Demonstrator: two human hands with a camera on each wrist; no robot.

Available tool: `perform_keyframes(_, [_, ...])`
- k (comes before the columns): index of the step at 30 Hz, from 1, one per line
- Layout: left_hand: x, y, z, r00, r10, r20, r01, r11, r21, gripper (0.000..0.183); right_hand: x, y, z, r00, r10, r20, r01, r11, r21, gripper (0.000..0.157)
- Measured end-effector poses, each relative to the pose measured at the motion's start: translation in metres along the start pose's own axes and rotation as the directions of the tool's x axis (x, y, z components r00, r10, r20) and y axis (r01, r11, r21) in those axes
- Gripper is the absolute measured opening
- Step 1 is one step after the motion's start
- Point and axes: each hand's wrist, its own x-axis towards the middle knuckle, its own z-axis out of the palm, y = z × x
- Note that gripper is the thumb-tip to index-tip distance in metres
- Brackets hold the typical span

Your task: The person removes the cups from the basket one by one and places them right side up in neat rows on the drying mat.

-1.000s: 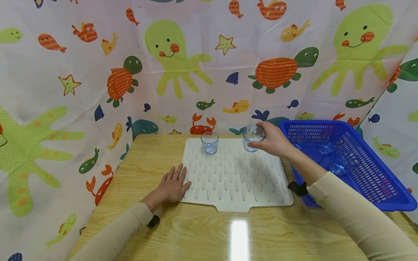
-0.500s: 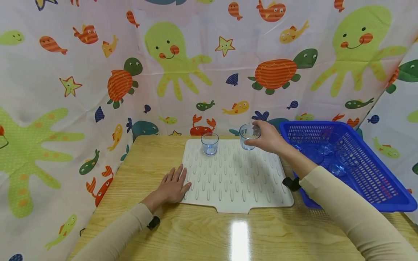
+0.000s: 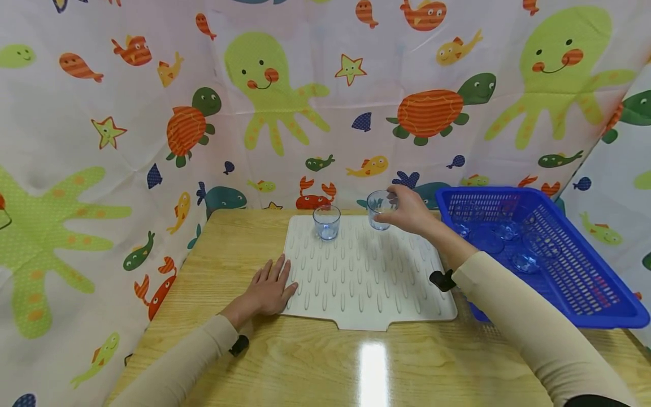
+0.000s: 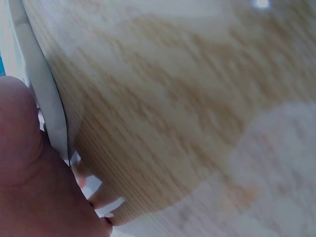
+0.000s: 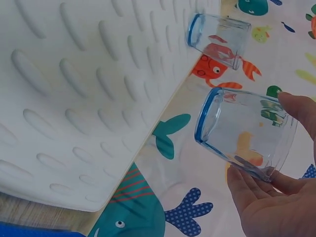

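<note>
My right hand grips a clear bluish drinking glass by its side, upright, over the back right part of a white ribbed drying mat. In the right wrist view, the thumb and fingers sit on opposite sides of that glass. A second, similar glass stands upright near the mat's back left corner. My left hand lies flat with its fingers extended, at the mat's left edge. The left wrist view shows only part of that hand beside the mat's edge.
A blue plastic basket with several clear glasses inside stands on the right, under my right forearm. The wooden table meets a curtain printed with sea animals at its back and left.
My right hand has carried its glass leftward and slightly back over the mat, closer to the standing glass. The left hand has stayed in place.
</note>
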Motion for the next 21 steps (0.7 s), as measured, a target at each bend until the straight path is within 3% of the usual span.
perform_keyframes(21, [0.0,0.0,0.0,1.0,-0.009,0.004,0.009,1.0,0.018,0.076,0.022,0.01,0.027,1.0,0.016,0.019,-0.016,1.0,0.018,0.082])
